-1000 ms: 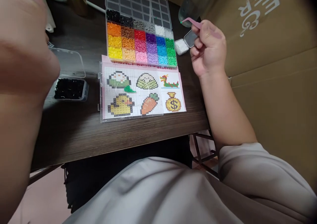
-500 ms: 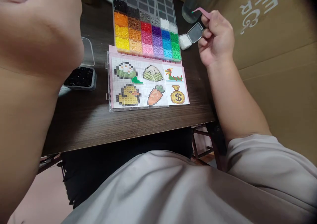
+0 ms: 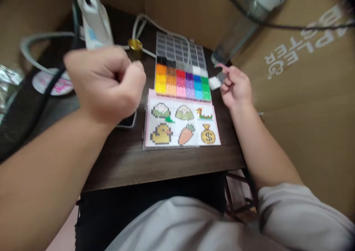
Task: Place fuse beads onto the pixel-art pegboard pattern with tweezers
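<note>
My right hand [image 3: 237,86] is closed around pink tweezers [image 3: 222,66], held up beside the bead box. At the tweezers' tip is a tiny green speck, seemingly a bead. My left hand [image 3: 104,82] is raised close to the camera in a fist, with nothing visible in it. Between and beyond the hands lies a sectioned box of coloured beads [image 3: 181,81], its lid open at the back. In front of it is a pattern sheet [image 3: 217,138] under a clear pegboard [image 3: 145,143]. A small patch of green beads [image 3: 169,119] sits on the board, near the pictured duck and rice ball.
A small box of white beads [image 3: 214,83] stands right of the bead box. A box of black beads [image 3: 128,123] is partly hidden by my left hand. Also there are a clear bottle [image 3: 234,36], a white cable [image 3: 163,30], a gold ring-shaped object [image 3: 135,46] and cardboard walls [image 3: 291,110].
The view has tilted up, showing more of the table's far side. My left fist has moved away from the camera and shows whole. My right hand still holds the tweezers.
</note>
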Action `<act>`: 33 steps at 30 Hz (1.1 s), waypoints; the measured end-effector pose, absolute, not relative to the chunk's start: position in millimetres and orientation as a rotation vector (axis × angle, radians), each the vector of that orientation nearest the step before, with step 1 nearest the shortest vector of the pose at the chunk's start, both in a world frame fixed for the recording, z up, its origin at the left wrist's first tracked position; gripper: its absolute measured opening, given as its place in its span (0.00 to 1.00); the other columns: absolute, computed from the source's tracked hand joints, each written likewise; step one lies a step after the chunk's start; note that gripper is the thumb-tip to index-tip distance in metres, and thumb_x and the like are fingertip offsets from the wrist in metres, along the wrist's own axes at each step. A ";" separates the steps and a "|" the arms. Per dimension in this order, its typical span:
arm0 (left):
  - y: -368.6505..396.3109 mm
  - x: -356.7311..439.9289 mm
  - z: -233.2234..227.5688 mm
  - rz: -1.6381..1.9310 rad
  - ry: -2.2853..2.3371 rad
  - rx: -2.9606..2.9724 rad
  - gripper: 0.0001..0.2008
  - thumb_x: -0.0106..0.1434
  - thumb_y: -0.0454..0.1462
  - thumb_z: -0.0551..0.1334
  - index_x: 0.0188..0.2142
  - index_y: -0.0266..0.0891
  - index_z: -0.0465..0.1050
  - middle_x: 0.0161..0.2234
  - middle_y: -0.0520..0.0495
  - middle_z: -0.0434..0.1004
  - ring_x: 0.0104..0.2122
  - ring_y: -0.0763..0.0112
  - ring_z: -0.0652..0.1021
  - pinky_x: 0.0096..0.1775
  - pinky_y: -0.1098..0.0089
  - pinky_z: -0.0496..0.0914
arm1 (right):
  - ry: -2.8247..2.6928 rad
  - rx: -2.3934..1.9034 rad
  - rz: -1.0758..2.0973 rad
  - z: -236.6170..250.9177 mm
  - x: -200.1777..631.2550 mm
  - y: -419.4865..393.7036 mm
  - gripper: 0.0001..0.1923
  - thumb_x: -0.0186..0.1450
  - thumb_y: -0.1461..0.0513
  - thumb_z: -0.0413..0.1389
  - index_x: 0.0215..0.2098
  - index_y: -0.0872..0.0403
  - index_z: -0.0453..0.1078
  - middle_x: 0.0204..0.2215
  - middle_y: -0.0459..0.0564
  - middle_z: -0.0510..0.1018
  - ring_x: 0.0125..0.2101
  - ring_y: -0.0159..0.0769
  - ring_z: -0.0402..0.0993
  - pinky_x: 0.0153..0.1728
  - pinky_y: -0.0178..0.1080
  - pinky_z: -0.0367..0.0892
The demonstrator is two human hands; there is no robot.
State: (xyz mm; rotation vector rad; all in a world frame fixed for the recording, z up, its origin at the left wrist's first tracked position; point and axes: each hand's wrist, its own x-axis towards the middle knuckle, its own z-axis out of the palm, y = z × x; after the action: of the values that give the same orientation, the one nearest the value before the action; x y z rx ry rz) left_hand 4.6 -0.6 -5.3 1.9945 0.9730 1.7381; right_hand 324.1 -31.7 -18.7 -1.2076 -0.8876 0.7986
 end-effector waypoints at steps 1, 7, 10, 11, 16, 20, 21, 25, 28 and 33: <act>-0.1 3.9 -4.7 1.725 0.941 2.081 0.21 0.53 0.30 0.63 0.11 0.35 0.53 0.13 0.57 0.47 0.16 0.86 0.54 0.20 0.74 0.46 | -0.860 -1.202 0.801 -20.3 322.1 -31.9 0.08 0.60 0.60 0.60 0.26 0.52 0.66 0.33 0.44 0.78 0.17 0.24 0.51 0.14 0.32 0.47; -0.2 -1.2 1.7 1.746 1.006 2.145 0.21 0.52 0.29 0.63 0.12 0.35 0.52 0.13 0.57 0.49 0.15 0.85 0.55 0.18 0.73 0.49 | -0.737 -1.123 0.913 -27.7 316.0 -32.2 0.07 0.52 0.62 0.64 0.25 0.56 0.71 0.37 0.52 0.80 0.18 0.21 0.52 0.15 0.28 0.52; 1.9 -4.0 2.5 1.751 1.046 2.188 0.21 0.52 0.29 0.63 0.13 0.35 0.51 0.12 0.58 0.49 0.14 0.85 0.55 0.17 0.74 0.50 | -0.748 -1.110 0.921 -32.6 314.3 -32.0 0.08 0.50 0.63 0.66 0.26 0.58 0.73 0.33 0.52 0.79 0.18 0.21 0.53 0.15 0.27 0.52; 2.8 -4.7 2.2 1.741 1.059 2.203 0.20 0.51 0.29 0.63 0.13 0.35 0.51 0.12 0.58 0.50 0.14 0.85 0.55 0.17 0.74 0.51 | -0.748 -1.111 0.923 -34.1 313.9 -31.9 0.08 0.50 0.63 0.66 0.27 0.58 0.74 0.30 0.51 0.79 0.18 0.21 0.54 0.15 0.27 0.52; 4.9 -4.9 0.3 1.732 1.100 2.193 0.19 0.51 0.30 0.63 0.12 0.35 0.55 0.12 0.57 0.52 0.14 0.85 0.57 0.17 0.73 0.51 | -0.740 -1.141 0.909 -37.1 311.9 -31.2 0.09 0.49 0.62 0.68 0.25 0.58 0.73 0.25 0.50 0.77 0.18 0.22 0.55 0.16 0.28 0.53; 4.5 -4.1 1.7 1.724 1.127 2.211 0.19 0.52 0.31 0.63 0.12 0.35 0.55 0.12 0.58 0.51 0.13 0.86 0.56 0.16 0.75 0.50 | -0.721 -1.175 0.872 -36.4 309.7 -30.1 0.10 0.48 0.63 0.68 0.26 0.58 0.73 0.28 0.52 0.79 0.18 0.22 0.56 0.16 0.29 0.54; 4.6 -4.2 2.1 1.730 1.126 2.216 0.19 0.52 0.31 0.63 0.12 0.35 0.54 0.12 0.58 0.50 0.13 0.86 0.56 0.16 0.76 0.50 | -0.717 -1.183 0.860 -36.6 309.2 -30.0 0.10 0.48 0.63 0.67 0.26 0.58 0.73 0.28 0.53 0.79 0.18 0.22 0.57 0.16 0.29 0.54; 5.9 -5.4 2.0 1.765 1.114 2.199 0.19 0.52 0.31 0.63 0.12 0.35 0.54 0.12 0.58 0.49 0.13 0.86 0.55 0.16 0.76 0.50 | -0.697 -1.207 0.820 -38.7 307.8 -30.4 0.09 0.48 0.64 0.67 0.27 0.58 0.74 0.29 0.54 0.80 0.17 0.23 0.58 0.15 0.31 0.55; 5.6 -5.7 1.3 1.754 1.117 2.202 0.19 0.52 0.30 0.63 0.13 0.35 0.54 0.12 0.58 0.50 0.14 0.86 0.56 0.17 0.76 0.51 | -0.689 -1.221 0.799 -40.0 307.3 -30.7 0.09 0.48 0.64 0.67 0.26 0.59 0.75 0.30 0.55 0.81 0.17 0.23 0.58 0.15 0.31 0.56; 3.9 -4.8 0.6 1.718 1.104 2.204 0.20 0.52 0.30 0.63 0.12 0.35 0.54 0.12 0.58 0.50 0.14 0.85 0.56 0.17 0.73 0.50 | -0.679 -1.229 0.765 -37.9 308.4 -31.4 0.08 0.48 0.63 0.66 0.27 0.59 0.75 0.31 0.56 0.81 0.17 0.23 0.58 0.16 0.31 0.57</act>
State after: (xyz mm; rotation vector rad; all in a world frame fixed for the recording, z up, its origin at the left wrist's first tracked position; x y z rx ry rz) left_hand -4.8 3.9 0.6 2.2042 1.1043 1.7184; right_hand 308.4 -31.4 -37.9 -1.2287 -0.6788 0.7646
